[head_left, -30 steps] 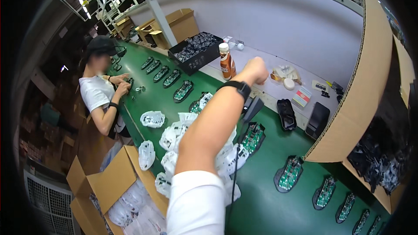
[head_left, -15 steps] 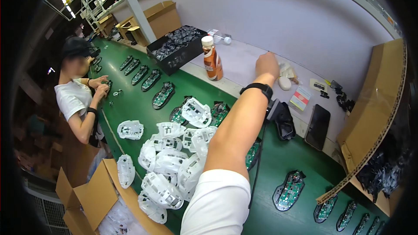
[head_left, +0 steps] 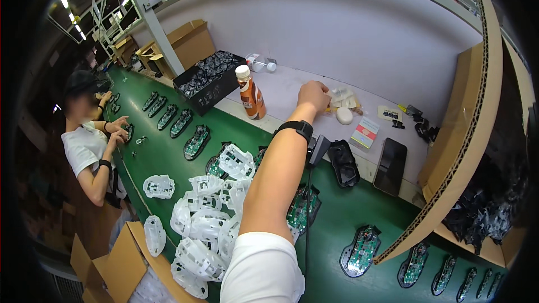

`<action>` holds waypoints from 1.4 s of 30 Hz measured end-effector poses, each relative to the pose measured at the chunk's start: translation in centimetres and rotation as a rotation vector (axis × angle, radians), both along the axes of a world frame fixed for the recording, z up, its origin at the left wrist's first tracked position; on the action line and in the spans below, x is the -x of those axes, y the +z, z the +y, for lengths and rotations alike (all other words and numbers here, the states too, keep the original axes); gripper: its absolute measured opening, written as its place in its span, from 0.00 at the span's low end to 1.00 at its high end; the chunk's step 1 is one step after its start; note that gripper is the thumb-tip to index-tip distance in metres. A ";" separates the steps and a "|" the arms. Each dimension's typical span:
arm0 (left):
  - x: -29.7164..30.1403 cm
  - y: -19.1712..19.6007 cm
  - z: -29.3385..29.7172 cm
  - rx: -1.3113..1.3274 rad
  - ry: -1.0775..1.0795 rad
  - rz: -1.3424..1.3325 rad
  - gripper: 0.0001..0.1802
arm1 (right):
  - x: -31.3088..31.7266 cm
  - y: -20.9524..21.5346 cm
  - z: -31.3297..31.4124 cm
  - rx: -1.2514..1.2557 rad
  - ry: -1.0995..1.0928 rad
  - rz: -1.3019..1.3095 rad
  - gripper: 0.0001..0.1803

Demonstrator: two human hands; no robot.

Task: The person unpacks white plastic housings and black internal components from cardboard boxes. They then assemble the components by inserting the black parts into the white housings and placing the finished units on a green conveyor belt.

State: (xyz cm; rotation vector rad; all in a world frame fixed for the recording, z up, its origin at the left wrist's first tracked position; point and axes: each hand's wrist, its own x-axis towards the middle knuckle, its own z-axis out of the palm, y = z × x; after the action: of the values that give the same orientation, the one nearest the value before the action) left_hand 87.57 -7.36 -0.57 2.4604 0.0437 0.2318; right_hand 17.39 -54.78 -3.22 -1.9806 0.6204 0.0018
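My left arm, in a white sleeve with a black strap [head_left: 295, 129] and a small black device [head_left: 319, 150] at the wrist, reaches over the bench. My left hand [head_left: 313, 99] is closed above the pale ledge, its fingers curled. Whatever is in them, if anything, is hidden. Just right of it lie a small clear bag of pale bits [head_left: 342, 99] and a round white object [head_left: 344, 115]. Below the hand an open black case [head_left: 343, 164] rests partly on the green bench. My right hand is out of view.
White plastic shells [head_left: 208, 224] are heaped left of my arm. Green circuit boards in black shells [head_left: 360, 251] line the green bench. A bottle [head_left: 251, 94], a phone [head_left: 391, 166] and a cardboard box [head_left: 449, 151] stand about. A co-worker [head_left: 84, 151] works at far left.
The view has shifted, so most things sit further left in it. My left hand stays closed beside the small bag. The box's near edge covers more of the right side.
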 end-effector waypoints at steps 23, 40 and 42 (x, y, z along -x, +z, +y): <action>37.2 11.9 0.5 -0.229 -0.361 -0.103 0.20 | -5.2 3.3 -2.1 -0.138 0.467 0.098 0.11; 44.0 -1.7 4.4 -0.571 0.209 -0.393 0.28 | -35.8 14.6 1.4 0.871 0.357 -0.182 0.45; 43.4 -1.6 6.1 -0.624 0.206 -0.447 0.28 | -35.9 14.8 1.3 0.831 0.363 -0.179 0.44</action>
State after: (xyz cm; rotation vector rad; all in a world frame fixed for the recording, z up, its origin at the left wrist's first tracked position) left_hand 44.14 -1.29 -2.18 2.9480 0.0345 1.0115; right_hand 53.29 -53.45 11.58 -2.8330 0.1230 -0.2428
